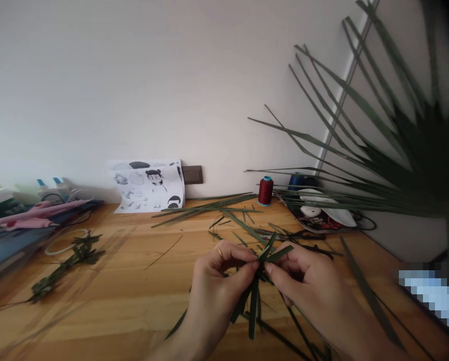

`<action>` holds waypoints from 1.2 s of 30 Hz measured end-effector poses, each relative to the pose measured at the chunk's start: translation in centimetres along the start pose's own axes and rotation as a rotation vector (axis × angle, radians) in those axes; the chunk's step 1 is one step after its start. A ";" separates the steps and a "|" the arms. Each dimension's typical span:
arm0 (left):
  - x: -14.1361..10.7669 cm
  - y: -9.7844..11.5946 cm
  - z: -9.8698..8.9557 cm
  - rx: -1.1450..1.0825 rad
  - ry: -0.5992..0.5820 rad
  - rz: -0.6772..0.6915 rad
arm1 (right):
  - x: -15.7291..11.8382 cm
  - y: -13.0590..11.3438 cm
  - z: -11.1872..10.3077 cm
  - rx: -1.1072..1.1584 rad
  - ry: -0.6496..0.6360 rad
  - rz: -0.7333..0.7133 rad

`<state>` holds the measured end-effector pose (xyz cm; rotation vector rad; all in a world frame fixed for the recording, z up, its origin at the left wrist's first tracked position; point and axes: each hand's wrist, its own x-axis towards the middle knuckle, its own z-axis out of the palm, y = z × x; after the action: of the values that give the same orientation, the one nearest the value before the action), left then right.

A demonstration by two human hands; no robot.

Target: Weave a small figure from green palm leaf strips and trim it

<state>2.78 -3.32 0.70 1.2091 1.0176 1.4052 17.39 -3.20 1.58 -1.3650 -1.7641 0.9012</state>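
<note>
Strips point(253, 312) of leaf are crossing where left hand point(219, 276) and right hand point(310, 276) are both pinching them, longer ends extending below, shorter ends rising above.

Soft, dim light; palm leaf point(431, 145) dark, blurred; pixelated patch point(433, 296) lower right.
</note>
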 end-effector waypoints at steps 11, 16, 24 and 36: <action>0.1 0.4 -0.1 0.177 -0.004 0.026 | 0.2 -0.1 0.3 -0.061 0.022 0.015; 0.0 0.4 -0.1 0.241 -0.009 0.089 | 0.1 -0.5 0.1 -0.080 0.007 0.035; 0.2 -0.2 -0.6 0.314 -0.050 0.233 | 0.2 0.5 0.4 -0.030 0.001 0.028; 0.4 0.0 -0.6 0.318 -0.062 0.197 | 0.5 0.4 0.4 0.081 -0.061 0.065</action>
<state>2.23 -2.90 0.66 1.6126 1.1320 1.3795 17.12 -2.66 1.09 -1.3624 -1.7180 1.0480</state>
